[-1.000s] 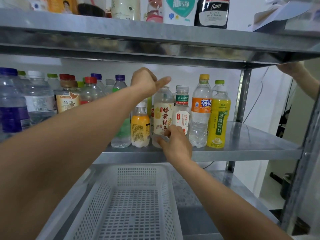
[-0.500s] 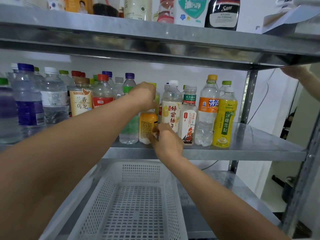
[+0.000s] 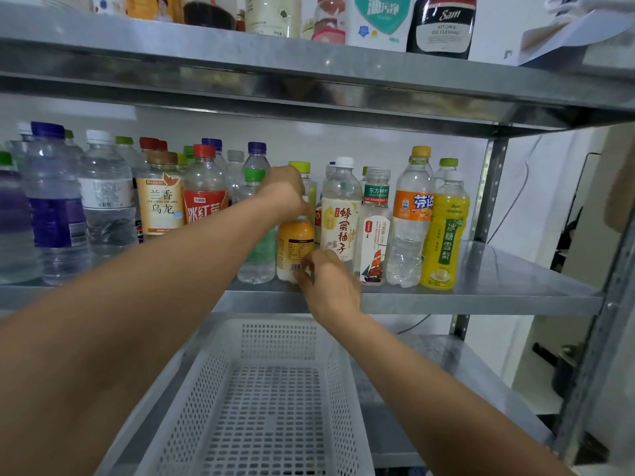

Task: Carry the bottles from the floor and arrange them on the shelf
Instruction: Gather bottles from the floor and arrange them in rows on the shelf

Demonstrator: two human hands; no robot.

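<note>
The orange bottle (image 3: 295, 242) is seen upright on the middle shelf (image 3: 498, 280), in the front row, squeezed between a clear green-capped bottle (image 3: 256, 235) and a white-labelled bottle (image 3: 342, 218). Its top is covered by the left hand (image 3: 287, 192), whose fingers are curled down over the neck; the cap itself is hidden. Its lower label, near the barcode, is pinched by the right hand (image 3: 330, 283) with curled fingers. How firm either grip is cannot be told. The step is judged to be final seating and lining up of this bottle in the row. The base should be slid or turned from the bottom while the top is steadied, so the bottle is kept vertical and nothing is tipped. Neighbours are touching or just beside it, so sideways pushes should be kept small; the tall bottles to the right look light and easily knocked. The label is probably best turned to face front like the others. The top should be released only once the base sits flat. A white perforated basket (image 3: 275, 389) is seen on the shelf below with nothing visible inside, so the task is judged nearly finished.
</note>
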